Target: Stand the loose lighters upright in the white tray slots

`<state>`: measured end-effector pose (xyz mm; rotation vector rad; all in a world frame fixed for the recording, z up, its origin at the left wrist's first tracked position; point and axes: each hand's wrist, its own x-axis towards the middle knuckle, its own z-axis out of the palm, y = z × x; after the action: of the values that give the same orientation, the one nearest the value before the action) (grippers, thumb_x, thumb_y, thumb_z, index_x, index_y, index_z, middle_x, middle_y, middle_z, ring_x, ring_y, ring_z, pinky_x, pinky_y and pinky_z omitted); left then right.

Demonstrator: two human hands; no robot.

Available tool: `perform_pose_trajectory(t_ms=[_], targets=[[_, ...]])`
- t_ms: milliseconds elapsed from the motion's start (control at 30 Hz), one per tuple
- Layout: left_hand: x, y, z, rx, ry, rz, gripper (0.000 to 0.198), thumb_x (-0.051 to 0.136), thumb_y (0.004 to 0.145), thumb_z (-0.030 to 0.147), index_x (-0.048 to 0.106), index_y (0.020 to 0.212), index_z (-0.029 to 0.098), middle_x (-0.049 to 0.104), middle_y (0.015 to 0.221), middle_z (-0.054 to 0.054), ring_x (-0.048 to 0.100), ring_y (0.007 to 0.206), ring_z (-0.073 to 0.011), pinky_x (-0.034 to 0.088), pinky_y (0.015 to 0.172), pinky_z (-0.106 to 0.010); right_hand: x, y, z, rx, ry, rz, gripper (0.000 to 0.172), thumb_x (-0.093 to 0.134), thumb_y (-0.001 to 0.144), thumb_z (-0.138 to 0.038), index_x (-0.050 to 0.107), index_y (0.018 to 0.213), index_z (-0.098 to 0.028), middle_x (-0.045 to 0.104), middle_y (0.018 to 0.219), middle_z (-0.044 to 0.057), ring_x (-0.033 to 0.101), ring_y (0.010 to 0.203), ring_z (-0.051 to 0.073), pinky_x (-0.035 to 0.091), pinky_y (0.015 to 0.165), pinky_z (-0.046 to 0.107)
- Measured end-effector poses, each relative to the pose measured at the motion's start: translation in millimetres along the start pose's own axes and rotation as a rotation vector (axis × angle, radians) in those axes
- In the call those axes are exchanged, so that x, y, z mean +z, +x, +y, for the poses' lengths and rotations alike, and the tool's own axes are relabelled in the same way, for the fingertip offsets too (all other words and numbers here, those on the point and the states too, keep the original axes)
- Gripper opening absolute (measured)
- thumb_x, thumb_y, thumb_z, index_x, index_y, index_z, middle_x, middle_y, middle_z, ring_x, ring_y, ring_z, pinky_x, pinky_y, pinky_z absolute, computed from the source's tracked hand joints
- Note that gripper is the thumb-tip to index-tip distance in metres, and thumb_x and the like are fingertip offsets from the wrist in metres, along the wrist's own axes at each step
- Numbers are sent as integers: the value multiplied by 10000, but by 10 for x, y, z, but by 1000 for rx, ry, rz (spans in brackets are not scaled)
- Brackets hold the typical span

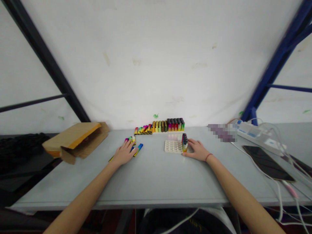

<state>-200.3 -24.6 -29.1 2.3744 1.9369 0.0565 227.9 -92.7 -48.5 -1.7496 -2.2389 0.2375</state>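
My left hand (123, 153) lies flat on the grey table (156, 175), fingers spread over several loose rainbow-coloured lighters (137, 149). My right hand (198, 150) rests beside a white tray with round holes (172, 146), its fingers touching the lighters that stand in the tray's right-hand row (184, 142). I cannot make out whether those fingers grip one. Along the wall behind stand and lie more lighters in a row (159, 126).
An open cardboard box (75, 140) lies at the left of the table. At the right are a power strip (255, 134) with white cables and a dark phone (266, 162). Dark frame bars rise on both sides.
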Motion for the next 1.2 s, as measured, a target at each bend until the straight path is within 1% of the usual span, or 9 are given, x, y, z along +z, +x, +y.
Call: perform_pose_trajectory(t_ms=[200, 400, 500, 633, 700, 800, 900, 1000, 1200], targets=[[22, 26, 456, 82, -29, -10, 648, 282, 1006, 568, 383, 1576, 277, 246, 1705, -81, 164, 1589, -285, 249, 1229, -536, 4, 9, 4, 10, 12, 5, 791, 610, 821, -732, 581, 1430, -228, 509, 1533, 177, 476, 1404, 369, 296, 1177, 603], [17, 205, 897, -71, -66, 110, 627, 266, 1009, 556, 406, 1572, 320, 263, 1699, -97, 216, 1565, -359, 280, 1197, -603, 4, 4, -3, -3, 14, 17, 774, 615, 822, -723, 591, 1419, -230, 513, 1532, 169, 475, 1407, 357, 312, 1172, 575], [-51, 154, 816, -77, -74, 160, 661, 269, 999, 593, 380, 1589, 315, 247, 1703, -106, 191, 1572, -365, 240, 1209, -633, 0, 1, -15, 6, 12, 19, 761, 616, 823, -717, 593, 1415, -240, 513, 1534, 164, 474, 1407, 362, 310, 1171, 587], [-110, -42, 518, 17, -42, 0, 656, 321, 972, 653, 396, 1570, 395, 242, 1708, -56, 150, 1580, -381, 225, 1191, -687, -11, 1, -21, 8, 8, -3, 776, 609, 833, -715, 577, 1432, -222, 499, 1543, 175, 458, 1424, 357, 310, 1176, 575], [-66, -154, 419, 53, -17, -69, 687, 361, 960, 658, 372, 1586, 375, 218, 1714, -61, 147, 1580, -381, 233, 1201, -659, -15, 2, -21, 11, 7, -10, 784, 605, 835, -716, 570, 1437, -216, 495, 1545, 177, 455, 1427, 356, 305, 1181, 576], [45, -289, 425, 25, 28, -13, 684, 347, 985, 603, 354, 1604, 311, 211, 1715, -88, 185, 1572, -376, 243, 1216, -605, -16, 1, -21, 18, 9, -16, 786, 602, 839, -716, 561, 1446, -218, 490, 1548, 179, 451, 1429, 356, 280, 1190, 594], [67, -356, 596, -22, 75, 122, 653, 374, 981, 603, 418, 1573, 330, 282, 1691, -89, 177, 1565, -406, 206, 1210, -653, -11, 1, -18, 19, 11, -20, 788, 605, 841, -711, 554, 1452, -216, 479, 1556, 186, 442, 1434, 360, 267, 1191, 610], [-46, -329, 861, 108, 75, 206, 593, 395, 980, 597, 506, 1514, 363, 414, 1621, -74, 284, 1516, -384, 284, 1198, -583, -5, 2, -13, 16, 9, -19, 776, 612, 843, -698, 557, 1447, -214, 481, 1555, 189, 444, 1434, 360, 271, 1188, 611], [-222, -57, 1356, 79, 152, 255, 496, 375, 1026, 450, 755, 1168, 166, 653, 1275, -199, 529, 1235, -371, 440, 990, -500, -13, 1, -18, 21, 10, -17, 797, 619, 838, -695, 560, 1445, -182, 479, 1557, 191, 433, 1448, 345, 286, 1198, 560]])
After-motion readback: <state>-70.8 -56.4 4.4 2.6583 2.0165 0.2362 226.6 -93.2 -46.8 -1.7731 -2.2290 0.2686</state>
